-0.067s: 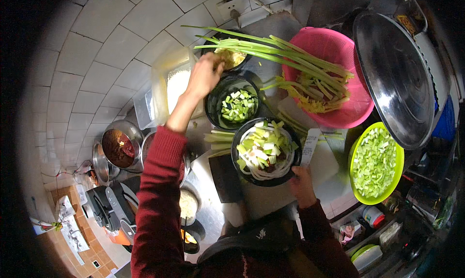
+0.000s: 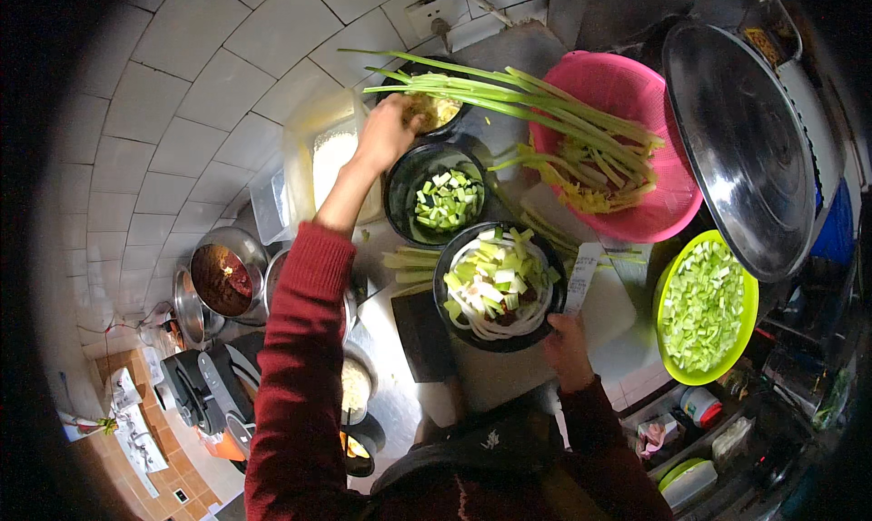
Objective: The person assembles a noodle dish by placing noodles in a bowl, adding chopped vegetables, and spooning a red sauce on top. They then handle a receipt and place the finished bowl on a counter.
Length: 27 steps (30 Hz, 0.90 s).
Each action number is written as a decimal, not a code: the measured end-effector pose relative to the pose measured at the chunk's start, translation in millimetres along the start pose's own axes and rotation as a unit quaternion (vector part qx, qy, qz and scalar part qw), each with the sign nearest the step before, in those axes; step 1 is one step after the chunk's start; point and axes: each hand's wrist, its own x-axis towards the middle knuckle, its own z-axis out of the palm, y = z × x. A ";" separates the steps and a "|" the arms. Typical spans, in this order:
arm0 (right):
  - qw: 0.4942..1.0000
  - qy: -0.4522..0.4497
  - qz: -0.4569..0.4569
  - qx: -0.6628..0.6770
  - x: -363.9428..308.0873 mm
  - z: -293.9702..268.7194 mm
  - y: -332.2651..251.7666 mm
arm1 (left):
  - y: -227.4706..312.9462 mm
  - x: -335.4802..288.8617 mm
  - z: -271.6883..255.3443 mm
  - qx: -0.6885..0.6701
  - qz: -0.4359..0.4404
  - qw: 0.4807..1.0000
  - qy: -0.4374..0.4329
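Note:
My left hand [image 2: 389, 132] reaches into a dark bowl [image 2: 385, 92] at the far side, its curled fingers down in pale yellow chopped food [image 2: 441, 112]; the fingertips are partly hidden. My right hand [image 2: 567, 347] grips the near right rim of a black bowl [image 2: 498, 341]. That bowl carries white noodles [image 2: 457, 312], chopped green and white vegetable pieces [image 2: 495, 265] and a dark red sauce. A white paper slip [image 2: 583, 271] stands by its rim, just beyond the right hand. Between both bowls sits another black bowl [image 2: 396, 197] with cut green pieces [image 2: 449, 199].
Long green stalks [image 2: 490, 89] lie across a pink basket [image 2: 607, 71]. To the right are a large metal lid [image 2: 740, 148] and a lime-green basin [image 2: 707, 373] of chopped stalks. A cleaver [image 2: 422, 335] lies on the white board [image 2: 599, 317]. Metal pots [image 2: 195, 307] stand left.
My left forearm has shifted slightly forward and to the right, its hand still at the far bowl. The right hand and its bowl have hardly moved.

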 end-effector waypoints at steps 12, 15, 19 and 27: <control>0.996 -0.070 0.039 -0.047 -0.3 12.8 -7.0 | -49.4 52.2 48.1 0.022 0.014 0.999 -0.045; 0.994 -0.085 0.023 -0.060 -1.2 19.4 -9.7 | -59.7 47.7 41.2 -0.079 -0.066 0.995 -0.016; 0.998 -0.058 0.014 -0.022 0.0 14.5 -4.2 | -64.6 44.1 25.9 -0.359 -0.121 0.925 0.015; 1.000 -0.028 0.006 -0.009 7.2 7.1 2.8 | -58.6 37.9 0.2 -0.436 -0.180 0.882 0.001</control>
